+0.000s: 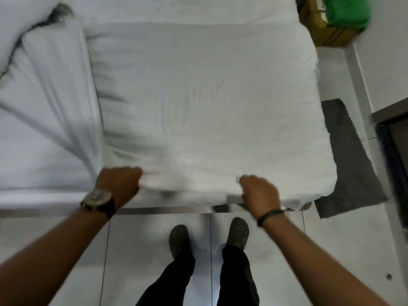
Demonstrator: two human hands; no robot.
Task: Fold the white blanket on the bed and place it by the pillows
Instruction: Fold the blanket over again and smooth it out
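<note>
The white blanket [205, 102] lies spread over the right part of the bed [33, 173], its near edge hanging at the bed's front side. My left hand [120, 183] grips that near edge at the blanket's left corner, fingers curled into the cloth. My right hand [259, 192] grips the same edge further right, near the bed's front corner. Folds of cloth run up from my left hand toward the far left. White pillows [24, 29] sit at the far left of the bed, partly cut off by the frame.
I stand on a white tiled floor [143, 250] close to the bed's front side, my feet in dark clogs. A grey mat [346, 160] lies on the floor to the right of the bed. A cardboard box with a green bag [344, 12] stands at the far right.
</note>
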